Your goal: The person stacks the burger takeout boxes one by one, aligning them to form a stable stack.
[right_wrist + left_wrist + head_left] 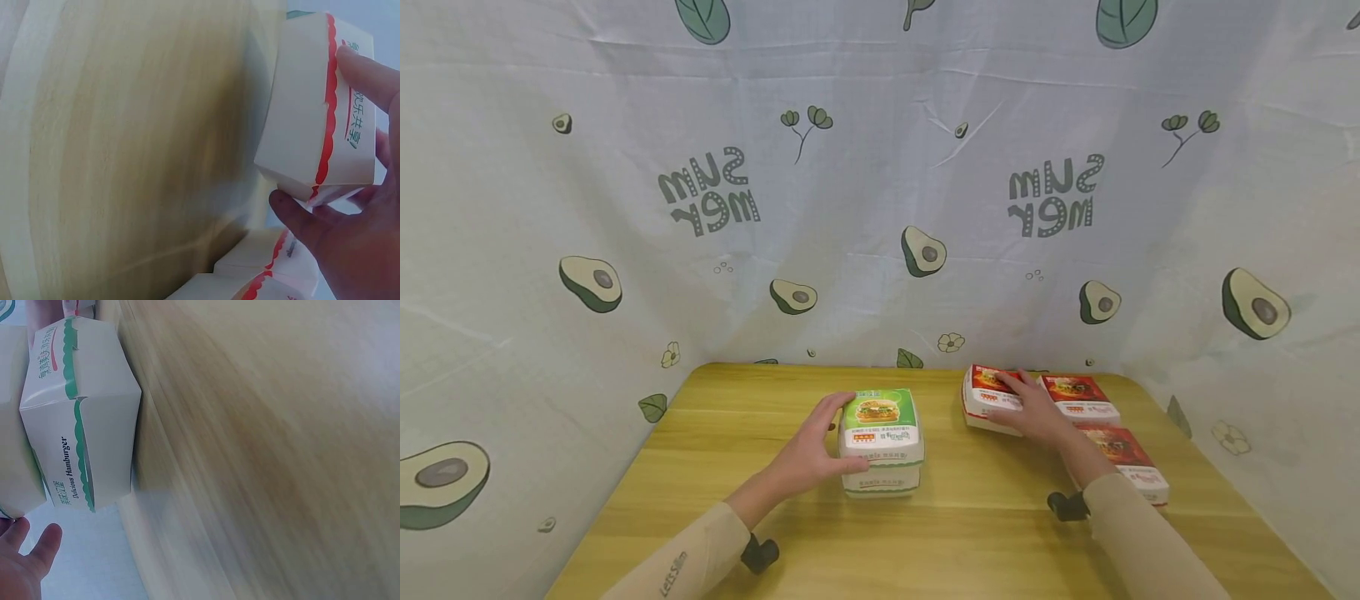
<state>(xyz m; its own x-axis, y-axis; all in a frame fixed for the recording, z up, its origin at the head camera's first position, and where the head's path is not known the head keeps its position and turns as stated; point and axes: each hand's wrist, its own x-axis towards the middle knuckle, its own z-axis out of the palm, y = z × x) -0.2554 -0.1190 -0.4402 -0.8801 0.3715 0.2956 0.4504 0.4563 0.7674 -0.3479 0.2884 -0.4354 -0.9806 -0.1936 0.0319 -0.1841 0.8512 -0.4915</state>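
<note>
Two green-and-white hamburger boxes stand stacked near the middle of the table. My left hand [805, 454] holds the upper green hamburger box [883, 439], thumb at its front and fingers round its left and far side. The lower green hamburger box [103, 419] sits directly beneath, scalloped green edging facing the left wrist camera. Off to the right, my right hand [1037, 414] grips a red-and-white hamburger box [988, 406] from its right side. In the right wrist view, the thumb lies against that box's printed front and fingertips reach its side corner.
Right of the gripped red box stand another red hamburger box [1078, 400] at the back and a third red hamburger box [1138, 479] nearer the front, partly behind the right forearm. A patterned curtain [850, 208] hangs behind the wooden table [730, 417].
</note>
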